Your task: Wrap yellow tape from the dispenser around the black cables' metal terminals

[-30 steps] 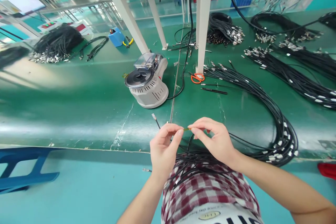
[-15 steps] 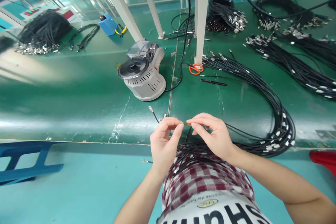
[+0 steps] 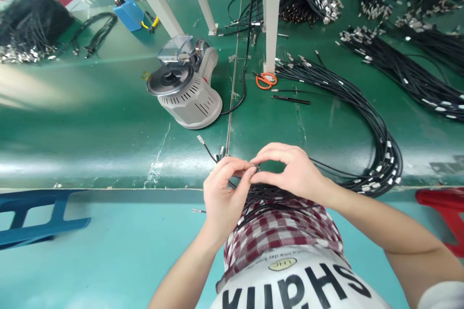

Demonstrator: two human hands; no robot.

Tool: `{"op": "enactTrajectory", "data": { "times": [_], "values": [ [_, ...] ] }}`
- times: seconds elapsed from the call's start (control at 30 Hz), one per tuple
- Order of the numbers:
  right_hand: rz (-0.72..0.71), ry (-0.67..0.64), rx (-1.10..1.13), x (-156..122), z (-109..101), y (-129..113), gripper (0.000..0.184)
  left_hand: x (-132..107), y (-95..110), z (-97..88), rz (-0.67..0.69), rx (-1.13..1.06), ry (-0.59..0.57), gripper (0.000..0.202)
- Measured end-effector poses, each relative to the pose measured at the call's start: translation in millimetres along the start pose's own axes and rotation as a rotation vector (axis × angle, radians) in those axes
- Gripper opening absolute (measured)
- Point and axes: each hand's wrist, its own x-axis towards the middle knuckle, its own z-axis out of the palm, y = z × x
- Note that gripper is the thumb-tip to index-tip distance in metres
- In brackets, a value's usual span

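Observation:
My left hand (image 3: 224,193) and my right hand (image 3: 293,169) meet at the near edge of the green table (image 3: 108,120), fingertips pinched together on a thin black cable (image 3: 208,149) with a small metal end. Both hands are closed round it. A bundle of the same black cables (image 3: 268,198) lies under my hands and across my lap. Exactly what sits between the fingertips is too small to make out.
A grey tape dispenser (image 3: 184,91) stands just beyond my hands. Orange scissors (image 3: 266,80) and a black pen-like tool (image 3: 291,100) lie by a white post (image 3: 271,14). A long cable loop (image 3: 380,154) curves at the right. More cable piles and a blue box (image 3: 126,9) sit farther back.
My hands have drawn closer together, the fingertips now touching over the cable. The yellow-green bit seen between them earlier is hidden. My head has tilted down, shifting the table upward in view.

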Motion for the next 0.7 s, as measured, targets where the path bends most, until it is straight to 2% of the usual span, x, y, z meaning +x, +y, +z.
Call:
{"op": "enactTrajectory", "data": {
  "times": [0.07, 0.23, 0.33, 0.37, 0.4, 0.43, 0.5, 0.53, 0.57, 0.6, 0.63, 0.7],
  "values": [
    [-0.026, -0.041, -0.044, 1, -1, 4, 0.017, -1, 1, -0.2, 0.011, 0.029, -0.029, 0.008],
    [-0.181, -0.093, -0.181, -2, -4, 14, 0.018, -3, -2, -0.2, 0.029, 0.040, -0.098, 0.008],
    [-0.107, -0.053, -0.192, -7, -10, 17, 0.021, -8, -1, -9.6, -0.052, -0.011, -0.008, 0.015],
    [-0.065, -0.027, -0.174, -10, -14, 18, 0.021, -13, -1, -14.8, -0.112, -0.052, -0.029, 0.017],
    [-0.025, -0.004, -0.143, -12, -18, 20, 0.020, -19, -3, -20.1, -0.185, -0.103, -0.112, 0.015],
    [0.010, 0.009, -0.103, -15, -22, 23, 0.019, -28, -6, -24.6, -0.266, -0.162, -0.282, 0.008],
    [0.072, 0.013, -0.027, -20, -32, 29, 0.018, -51, -20, -27.3, -0.444, -0.260, -0.714, 0.018],
    [0.104, 0.013, 0.003, -22, -36, 32, 0.018, -65, -30, -24.2, -0.507, -0.292, -0.831, 0.021],
    [0.138, 0.012, 0.043, -24, -39, 35, 0.017, -79, -43, -17.9, -0.590, -0.353, -0.873, 0.019],
    [0.173, -0.002, 0.101, -26, -41, 37, 0.017, -93, -57, -9.0, -0.721, -0.442, -0.815, 0.017],
    [0.205, -0.046, 0.180, -28, -42, 39, 0.017, -105, -71, 2.0, -0.882, -0.550, -0.698, 0.018],
    [0.253, -0.266, 0.384, -33, -42, 42, 0.017, -124, -96, 26.9, -0.960, -0.619, -0.577, 0.028]
  ]
}}
